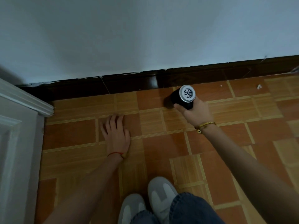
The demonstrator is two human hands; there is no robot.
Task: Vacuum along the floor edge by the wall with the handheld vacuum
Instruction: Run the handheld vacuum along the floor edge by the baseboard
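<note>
Orange and tan floor tiles (pixel 155 147) run up to a dark, glossy skirting board (pixel 129 84) beneath a pale wall (pixel 129 33), where a person crouches with a handheld vacuum (pixel 182 98). Their right hand (pixel 196 113) wraps its fingers round the black barrel, the round silver vent grille facing the camera. The nozzle end points down at the tiles close to the skirting board, but it sits in shadow behind the barrel, so whether it touches the floor cannot be told. A gold bracelet (pixel 205 126) circles that wrist. Their left hand (pixel 116 131) lies flat on the tiles well apart from the vacuum, fingers spread and holding nothing; it is slightly blurred, and a red string (pixel 115 153) rings the wrist. A small white scrap (pixel 259 86) lies on the tiles farther right near the skirting board. White door trim (pixel 22 101) is cut off at the left edge. Two grey shoes (pixel 148 202) and blue jeans (pixel 182 210) are cropped by the bottom edge.
</note>
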